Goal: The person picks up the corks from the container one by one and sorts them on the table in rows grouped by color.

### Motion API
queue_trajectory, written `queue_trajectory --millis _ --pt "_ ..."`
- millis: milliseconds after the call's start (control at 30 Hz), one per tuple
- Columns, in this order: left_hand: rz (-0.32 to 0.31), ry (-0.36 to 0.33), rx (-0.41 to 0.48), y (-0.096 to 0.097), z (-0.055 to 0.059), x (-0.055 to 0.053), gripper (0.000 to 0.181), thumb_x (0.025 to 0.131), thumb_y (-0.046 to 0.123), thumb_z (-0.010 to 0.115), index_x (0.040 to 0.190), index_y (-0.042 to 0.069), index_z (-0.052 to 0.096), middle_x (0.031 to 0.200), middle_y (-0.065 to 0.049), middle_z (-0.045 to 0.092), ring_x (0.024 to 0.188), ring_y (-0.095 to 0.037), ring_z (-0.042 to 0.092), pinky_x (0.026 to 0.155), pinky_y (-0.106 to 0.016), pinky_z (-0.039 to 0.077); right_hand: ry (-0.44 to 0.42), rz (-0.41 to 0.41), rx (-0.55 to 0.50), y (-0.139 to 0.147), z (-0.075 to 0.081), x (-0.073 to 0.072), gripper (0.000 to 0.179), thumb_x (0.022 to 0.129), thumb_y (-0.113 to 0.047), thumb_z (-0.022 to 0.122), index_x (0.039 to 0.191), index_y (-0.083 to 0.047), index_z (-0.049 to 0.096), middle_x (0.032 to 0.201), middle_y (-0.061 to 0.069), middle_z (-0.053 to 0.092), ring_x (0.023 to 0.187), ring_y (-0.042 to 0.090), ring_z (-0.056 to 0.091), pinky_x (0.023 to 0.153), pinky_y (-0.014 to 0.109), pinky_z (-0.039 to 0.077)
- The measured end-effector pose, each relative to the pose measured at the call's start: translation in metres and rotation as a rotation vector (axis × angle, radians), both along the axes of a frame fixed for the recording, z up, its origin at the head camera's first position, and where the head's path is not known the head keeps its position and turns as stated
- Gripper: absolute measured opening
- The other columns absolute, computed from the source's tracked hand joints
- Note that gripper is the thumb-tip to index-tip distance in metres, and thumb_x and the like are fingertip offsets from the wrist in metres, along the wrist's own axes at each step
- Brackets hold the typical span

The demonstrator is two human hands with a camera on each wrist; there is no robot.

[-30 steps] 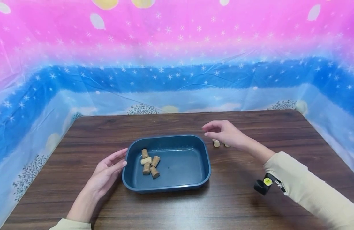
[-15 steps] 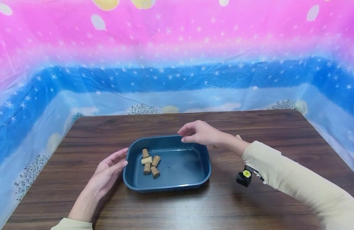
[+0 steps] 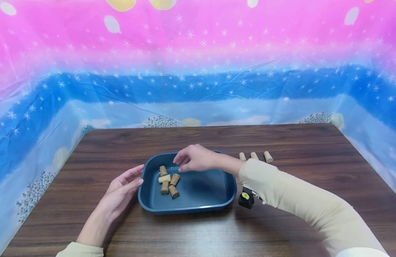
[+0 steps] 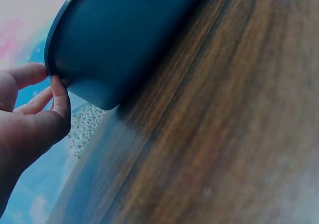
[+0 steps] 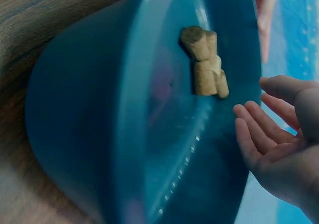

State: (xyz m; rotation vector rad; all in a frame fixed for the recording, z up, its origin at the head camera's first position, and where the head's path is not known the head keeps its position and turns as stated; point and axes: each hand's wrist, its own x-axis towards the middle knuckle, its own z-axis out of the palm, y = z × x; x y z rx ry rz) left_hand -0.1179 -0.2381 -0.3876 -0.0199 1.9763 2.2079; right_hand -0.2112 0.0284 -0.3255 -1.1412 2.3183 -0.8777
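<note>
A dark blue plastic basin [image 3: 188,209] stands on the table with several cork stoppers [image 3: 164,187] grouped at the left of its floor. My left hand [image 3: 119,191] is at the basin's left end; in the left wrist view its fingertips touch the rim of the basin [image 4: 124,35]. Over the basin's back half hovers my right hand [image 3: 198,157], fingers loosely bent and nothing between them. The right wrist view shows the bare palm of this right hand [image 5: 279,134] beside the corks [image 5: 204,77], apart from them.
To the right of the basin, three more corks [image 3: 268,157] stand in a row on the brown wooden table [image 3: 297,167], partly behind the right forearm. A black wrist camera [image 3: 246,198] hangs under the right sleeve. Patterned cloth [image 3: 198,85] encloses the table's back and sides.
My right hand has moved left, from beside the row of corks on the table to over the basin. That row now shows behind the sleeve. The left hand and the corks inside stay put.
</note>
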Motion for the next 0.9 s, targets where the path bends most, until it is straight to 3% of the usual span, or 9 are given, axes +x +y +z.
queue_trajectory --millis 167,500,700,900 --pt "-0.002 0.001 -0.005 0.0 0.001 0.0 0.056 0.097 0.007 0.058 0.145 -0.005 0.034 0.132 -0.005 0.05 0.116 -0.013 0.052 0.095 -0.021 0.044 -0.035 0.004 0.033 -0.016 -0.011 0.0 0.028 0.092 -0.005 0.063 0.12 0.0 0.064 0.116 0.012 0.066 0.106 0.017 0.063 0.085 0.023 0.05" --pt "-0.003 0.002 -0.004 -0.002 0.001 0.0 0.055 0.097 0.006 0.058 0.145 -0.005 0.034 0.132 -0.004 0.05 0.118 -0.012 0.051 0.096 -0.021 0.044 0.043 0.037 0.104 -0.033 -0.026 0.003 0.029 0.092 -0.007 0.065 0.121 -0.006 0.066 0.117 0.006 0.066 0.109 0.017 0.061 0.087 0.025 0.049" --pt "0.002 -0.007 -0.001 -0.002 0.001 0.001 0.056 0.097 0.006 0.057 0.145 -0.005 0.033 0.132 -0.004 0.05 0.118 -0.012 0.051 0.095 -0.021 0.044 0.084 0.073 0.131 -0.036 -0.025 0.006 0.03 0.092 -0.006 0.065 0.122 -0.005 0.065 0.118 0.006 0.065 0.11 0.018 0.06 0.091 0.027 0.047" --pt "-0.002 -0.013 -0.001 -0.002 0.003 0.001 0.057 0.097 0.007 0.058 0.146 -0.005 0.032 0.136 -0.009 0.047 0.118 -0.012 0.051 0.096 -0.021 0.043 0.089 0.093 0.17 -0.038 -0.014 0.005 0.032 0.092 -0.007 0.065 0.124 -0.005 0.063 0.121 0.006 0.064 0.111 0.017 0.059 0.09 0.025 0.048"
